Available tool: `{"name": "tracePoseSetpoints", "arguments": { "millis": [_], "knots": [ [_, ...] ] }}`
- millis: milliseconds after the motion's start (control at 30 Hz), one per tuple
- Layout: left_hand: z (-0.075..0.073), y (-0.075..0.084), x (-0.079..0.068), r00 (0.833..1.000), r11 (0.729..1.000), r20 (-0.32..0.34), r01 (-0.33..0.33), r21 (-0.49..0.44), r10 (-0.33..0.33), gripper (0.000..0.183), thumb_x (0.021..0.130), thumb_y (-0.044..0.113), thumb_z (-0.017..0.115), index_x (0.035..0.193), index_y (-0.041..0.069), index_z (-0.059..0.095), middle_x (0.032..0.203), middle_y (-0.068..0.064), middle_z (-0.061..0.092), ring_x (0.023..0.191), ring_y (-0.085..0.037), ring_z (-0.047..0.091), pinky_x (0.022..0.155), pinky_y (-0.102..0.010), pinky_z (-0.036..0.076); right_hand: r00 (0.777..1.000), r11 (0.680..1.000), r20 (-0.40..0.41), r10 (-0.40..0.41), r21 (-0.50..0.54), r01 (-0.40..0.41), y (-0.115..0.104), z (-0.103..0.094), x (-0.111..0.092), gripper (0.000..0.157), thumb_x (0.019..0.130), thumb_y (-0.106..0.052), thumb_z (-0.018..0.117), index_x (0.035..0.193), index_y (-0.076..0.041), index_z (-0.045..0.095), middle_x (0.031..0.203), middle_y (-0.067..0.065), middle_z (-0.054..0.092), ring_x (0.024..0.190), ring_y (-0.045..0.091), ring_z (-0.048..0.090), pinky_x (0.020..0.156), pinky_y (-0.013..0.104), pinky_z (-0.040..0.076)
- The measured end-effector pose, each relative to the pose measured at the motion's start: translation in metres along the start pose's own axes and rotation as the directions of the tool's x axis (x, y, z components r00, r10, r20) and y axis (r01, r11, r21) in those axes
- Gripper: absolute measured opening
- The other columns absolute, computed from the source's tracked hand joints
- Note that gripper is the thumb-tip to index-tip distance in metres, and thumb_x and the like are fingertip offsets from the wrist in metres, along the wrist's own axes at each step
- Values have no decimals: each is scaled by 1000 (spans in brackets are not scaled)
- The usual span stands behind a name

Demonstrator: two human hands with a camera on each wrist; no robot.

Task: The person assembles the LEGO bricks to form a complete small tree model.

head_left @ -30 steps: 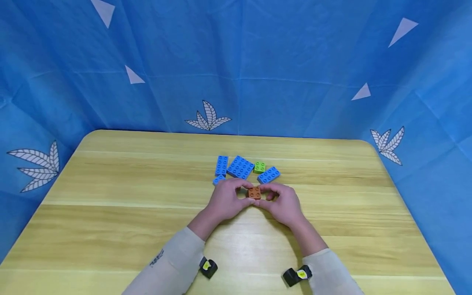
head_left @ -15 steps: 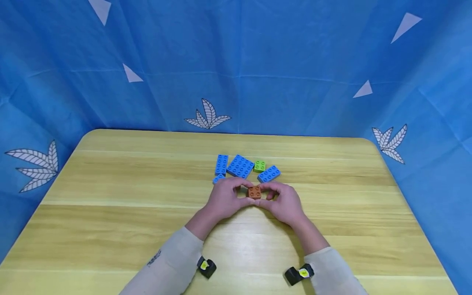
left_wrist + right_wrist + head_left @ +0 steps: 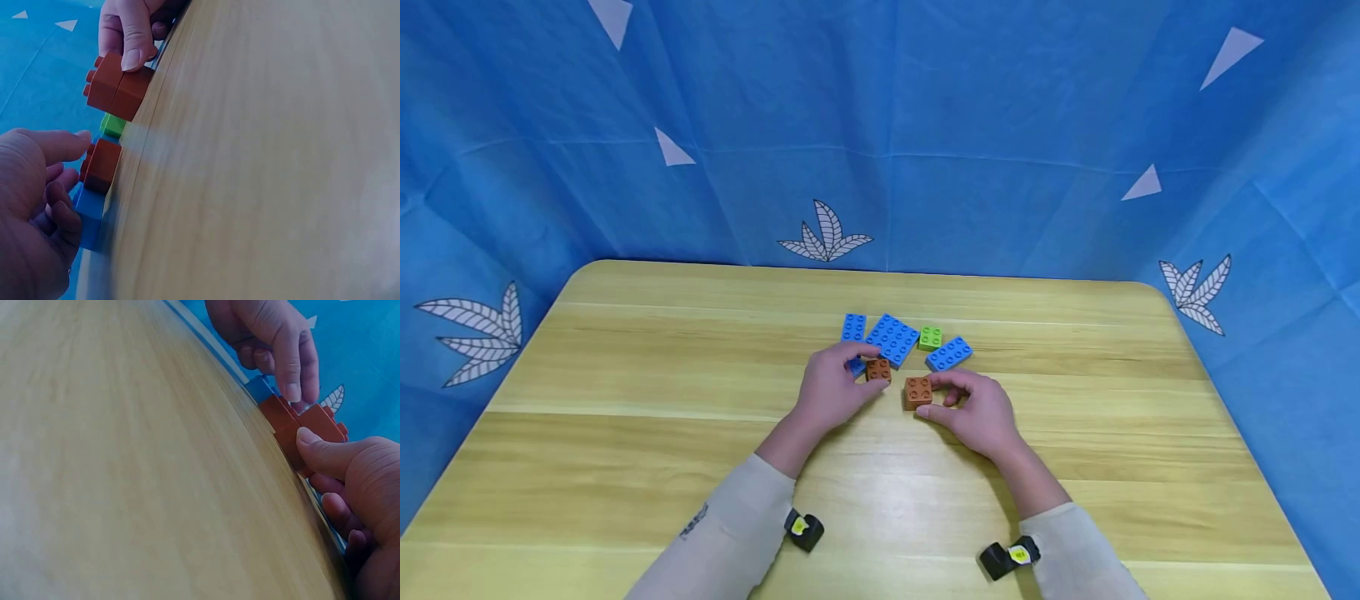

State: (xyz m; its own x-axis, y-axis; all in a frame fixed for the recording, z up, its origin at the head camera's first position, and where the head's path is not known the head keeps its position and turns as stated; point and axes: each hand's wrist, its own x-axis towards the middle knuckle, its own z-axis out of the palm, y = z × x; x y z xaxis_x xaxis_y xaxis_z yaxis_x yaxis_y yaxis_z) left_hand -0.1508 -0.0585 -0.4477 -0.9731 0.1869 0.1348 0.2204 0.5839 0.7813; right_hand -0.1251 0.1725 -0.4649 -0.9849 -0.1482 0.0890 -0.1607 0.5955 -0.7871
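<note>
On the table (image 3: pixel 662 467), my right hand (image 3: pixel 976 413) pinched two stacked brown bricks (image 3: pixel 917 387); my left hand (image 3: pixel 829 388), fingers apart, hovered at another brick (image 3: pixel 878 372), seemingly left to add.

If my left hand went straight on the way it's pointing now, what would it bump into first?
Most likely the single brown brick, which in the head view sits between the thumb and forefinger of the left hand. The large blue brick comes next, though the hand's height is hard to judge.
</note>
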Motion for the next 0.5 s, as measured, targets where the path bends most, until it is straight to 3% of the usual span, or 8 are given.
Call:
{"name": "tracePoseSetpoints", "arguments": {
  "millis": [100, 200, 500],
  "knots": [
    [0, -2, 1, 1000, 999, 1, 14, 43, -14, 39, 82, 21, 85, 117, 10, 72, 115, -2, 69, 97, -19, 63, 80, -34, 52, 1000, 1000, -2, 0, 5, 0, 0, 0, 0, 36, 73, -21, 92, 106, -15, 77, 79, -3, 64, 72, 15, 57, 66, 35, 45],
    [0, -2, 2, 1000, 995, 23, 11, 97, -14, 39, 83, 24, 84, 117, 10, 72, 117, -4, 68, 111, -23, 62, 92, -39, 50, 1000, 1000, -3, 5, 8, -5, 0, 0, 0, 37, 73, -22, 92, 105, -15, 77, 79, -3, 63, 72, 15, 57, 66, 35, 45],
    [-3, 0, 1, 997, 973, 69, -1, 230, -16, 46, 83, 28, 84, 123, 9, 71, 125, -9, 66, 122, -29, 57, 102, -43, 44, 1000, 999, 2, 5, 35, -5, 0, 0, -2, 44, 71, -25, 93, 110, -17, 76, 85, -3, 65, 76, 16, 57, 68, 35, 46]
  ]
}}
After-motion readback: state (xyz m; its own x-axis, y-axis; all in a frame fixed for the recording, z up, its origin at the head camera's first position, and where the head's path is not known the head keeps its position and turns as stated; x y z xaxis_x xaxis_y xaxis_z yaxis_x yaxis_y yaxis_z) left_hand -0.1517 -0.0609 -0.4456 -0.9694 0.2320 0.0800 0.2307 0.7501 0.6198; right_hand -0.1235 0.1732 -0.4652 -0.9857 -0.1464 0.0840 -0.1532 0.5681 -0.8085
